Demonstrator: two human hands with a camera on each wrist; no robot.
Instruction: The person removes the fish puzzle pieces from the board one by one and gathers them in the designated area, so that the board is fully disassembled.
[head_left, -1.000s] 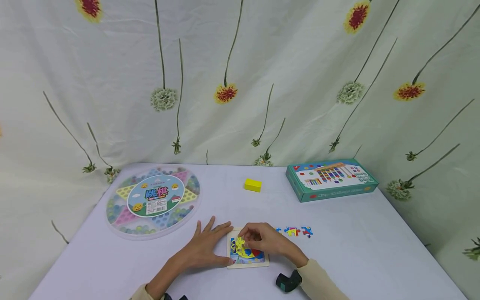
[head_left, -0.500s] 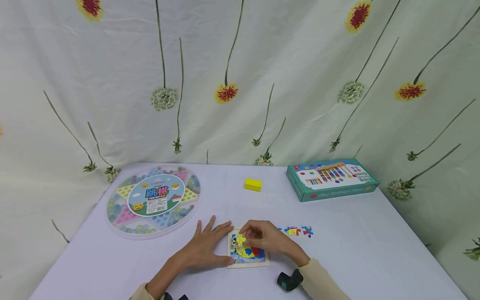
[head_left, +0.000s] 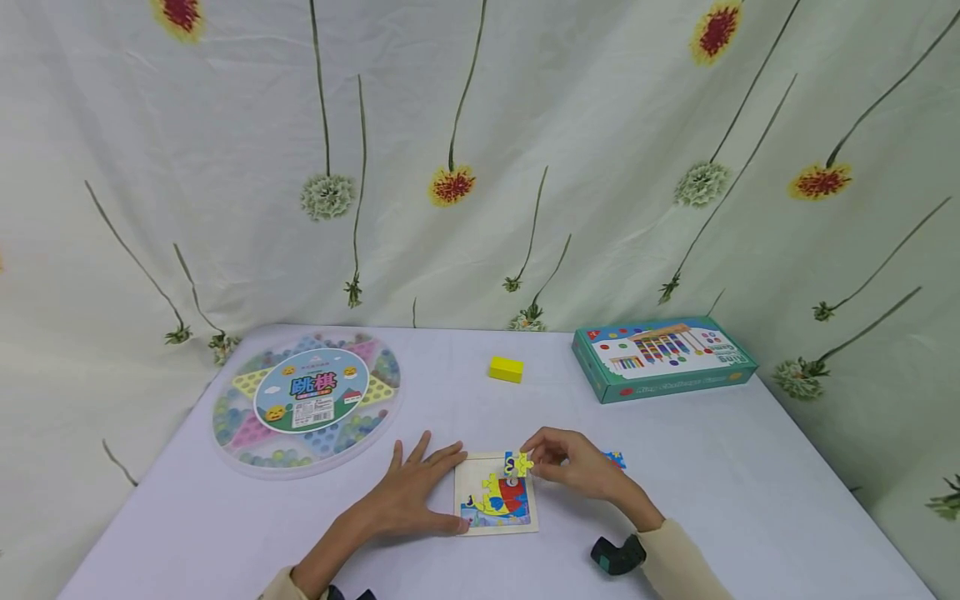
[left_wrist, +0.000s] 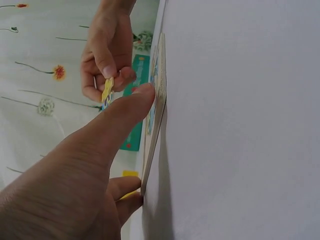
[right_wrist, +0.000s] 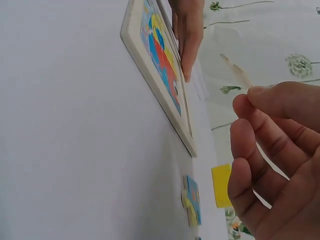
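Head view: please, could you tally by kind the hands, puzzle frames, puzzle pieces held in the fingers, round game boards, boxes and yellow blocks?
Hands: 2, the left hand and the right hand
Puzzle frame: 1
Held puzzle piece: 1
Round game board: 1
Green box: 1
Yellow block: 1
Total: 7

Your held jigsaw piece (head_left: 518,464): yellow and blue face, pale wood edge. Your jigsaw tray (head_left: 474,478): bare pale wood; its picture (head_left: 513,497) — yellow, red and blue above a blue-and-lilac strip. Your loose piece (right_wrist: 193,199): blue and yellow. Your block (head_left: 506,370): solid yellow. Your Chinese checkers set (head_left: 251,432): star of pink, yellow and blue triangles; marbles (head_left: 354,433) blue and green; label (head_left: 311,392) blue and green. Your game box (head_left: 665,360): green sides, white-and-blue top, multicoloured dots. Your tablecloth (head_left: 442,400): plain white. Your backdrop cloth (head_left: 600,108): off-white — red-and-yellow flowers, pale puffs, green stems. Your sleeve (head_left: 681,562): beige.
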